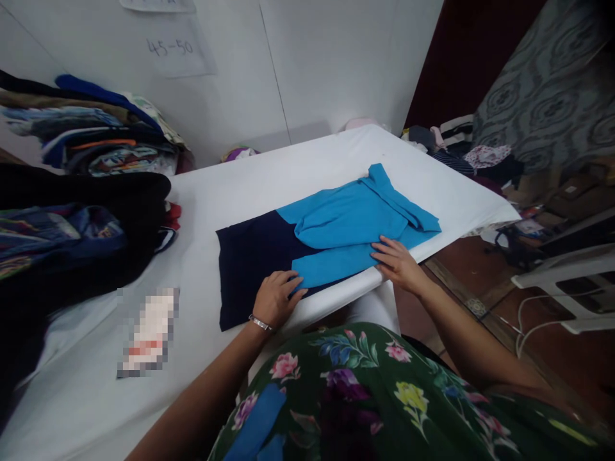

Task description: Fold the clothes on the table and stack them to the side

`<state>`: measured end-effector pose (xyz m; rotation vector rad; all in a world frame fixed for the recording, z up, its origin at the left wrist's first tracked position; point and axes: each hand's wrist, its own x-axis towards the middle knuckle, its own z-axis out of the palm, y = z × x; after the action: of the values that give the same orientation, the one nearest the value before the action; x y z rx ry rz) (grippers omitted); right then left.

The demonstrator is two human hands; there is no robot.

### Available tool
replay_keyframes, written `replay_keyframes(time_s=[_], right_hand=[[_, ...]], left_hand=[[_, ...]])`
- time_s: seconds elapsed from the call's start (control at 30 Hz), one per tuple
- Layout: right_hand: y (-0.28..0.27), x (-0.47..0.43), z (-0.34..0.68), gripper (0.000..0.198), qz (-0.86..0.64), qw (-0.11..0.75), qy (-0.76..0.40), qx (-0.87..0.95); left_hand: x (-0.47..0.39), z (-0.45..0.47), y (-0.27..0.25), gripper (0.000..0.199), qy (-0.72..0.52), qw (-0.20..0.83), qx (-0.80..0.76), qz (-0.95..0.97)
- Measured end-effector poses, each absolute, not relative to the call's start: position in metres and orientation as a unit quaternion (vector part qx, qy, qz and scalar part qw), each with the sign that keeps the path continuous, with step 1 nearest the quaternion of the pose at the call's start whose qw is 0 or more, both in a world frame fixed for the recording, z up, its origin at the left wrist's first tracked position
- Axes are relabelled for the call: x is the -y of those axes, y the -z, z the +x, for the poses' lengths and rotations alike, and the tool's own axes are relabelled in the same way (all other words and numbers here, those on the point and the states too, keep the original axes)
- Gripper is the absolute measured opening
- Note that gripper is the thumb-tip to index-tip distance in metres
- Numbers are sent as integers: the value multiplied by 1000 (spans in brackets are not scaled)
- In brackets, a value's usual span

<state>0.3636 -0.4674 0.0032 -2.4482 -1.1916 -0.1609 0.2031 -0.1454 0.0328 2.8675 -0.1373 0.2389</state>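
A two-colour garment (346, 218), bright blue at the collar end and sleeves and dark navy at the hem end, lies spread on the white-covered table (202, 192). Its near sleeve (331, 266) is folded in lengthwise along the front edge. My left hand (277, 299), with a bracelet at the wrist, rests on the navy cloth at the sleeve's end, its fingertips touching the blue. Farther right, my right hand (398, 264) lies with fingers spread on the same sleeve, nearer the collar. Both hands are open.
Folded clothes are stacked (110, 128) at the back left, with a dark heap of garments (96, 237) in front. A blurred-out phone-shaped item (148, 333) lies on the left. Past the table's right end are more clothes (471, 153) and a white plastic stool (571, 282).
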Motion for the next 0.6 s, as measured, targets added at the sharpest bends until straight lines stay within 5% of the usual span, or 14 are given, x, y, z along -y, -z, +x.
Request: replay_keyframes(time_s=[0.4, 0.6], right_hand=[[7, 468, 363, 33, -879, 189, 74, 431], [1, 464, 351, 32, -866, 202, 119, 442]], left_hand=[[142, 185, -28, 38, -77, 88, 48, 992], [113, 152, -36, 26, -131, 160, 13, 978]])
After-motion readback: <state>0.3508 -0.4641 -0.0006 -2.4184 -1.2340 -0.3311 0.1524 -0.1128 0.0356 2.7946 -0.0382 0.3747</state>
